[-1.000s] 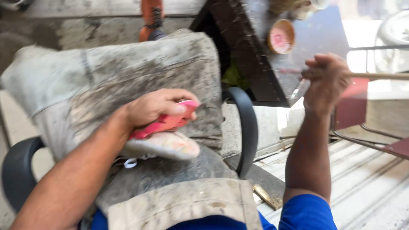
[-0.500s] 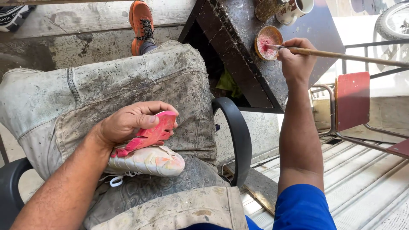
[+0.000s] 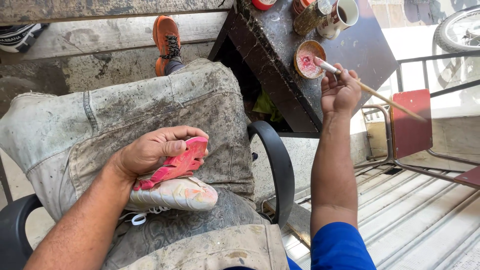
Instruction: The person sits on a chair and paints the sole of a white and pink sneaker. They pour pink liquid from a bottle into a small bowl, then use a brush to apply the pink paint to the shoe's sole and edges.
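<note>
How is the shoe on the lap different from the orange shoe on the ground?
The shoe on the lap is whitish with a pink sole, while the orange shoe is orange with dark laces. The shoe on the lap lies sole up, off any foot, steadied by the left hand; the orange shoe is worn on a foot, standing on the ground. Both are lace-up sports shoes. The right hand touches neither; it holds a brush.
</note>
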